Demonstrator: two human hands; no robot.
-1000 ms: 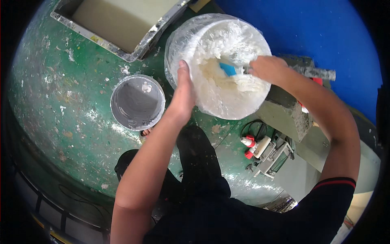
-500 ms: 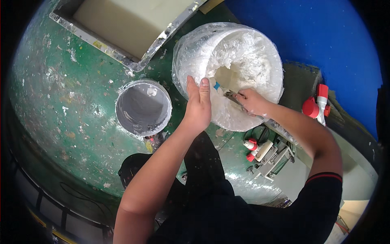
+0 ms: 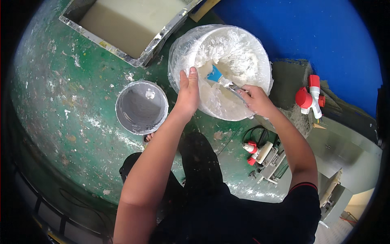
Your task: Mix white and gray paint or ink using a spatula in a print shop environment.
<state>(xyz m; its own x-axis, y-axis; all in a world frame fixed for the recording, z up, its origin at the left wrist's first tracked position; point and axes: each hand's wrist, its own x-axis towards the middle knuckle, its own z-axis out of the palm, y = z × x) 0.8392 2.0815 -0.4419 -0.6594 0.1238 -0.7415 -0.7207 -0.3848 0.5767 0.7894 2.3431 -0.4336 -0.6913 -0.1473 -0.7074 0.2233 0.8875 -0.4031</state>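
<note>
A large white bucket (image 3: 266, 69), tilted and wrapped in clear plastic, holds a thick white paste (image 3: 245, 53). My right hand (image 3: 258, 101) is closed around the grey handle of a scraper (image 3: 233, 87). Its blue blade points up and left over the hollow in the paste, with white material stuck near its neck. Against the bucket's left side rests my left hand (image 3: 189, 91), fingers and thumb stretched out along the plastic-covered wall by the rim. Part of that palm is hidden from view.
A grey bucket (image 3: 121, 106) with paste-smeared walls stands on the stained green floor at left. Behind it is a rectangular tub (image 3: 138, 61) of pale liquid. Red-and-white plug connectors (image 3: 313, 97) lie at right, near a small metal frame (image 3: 274, 164). Blue surface (image 3: 325, 36) fills the far right.
The scraper has lifted, so more of its blue blade shows above the paste. My right hand keeps its grip. The whole view has shifted slightly.
</note>
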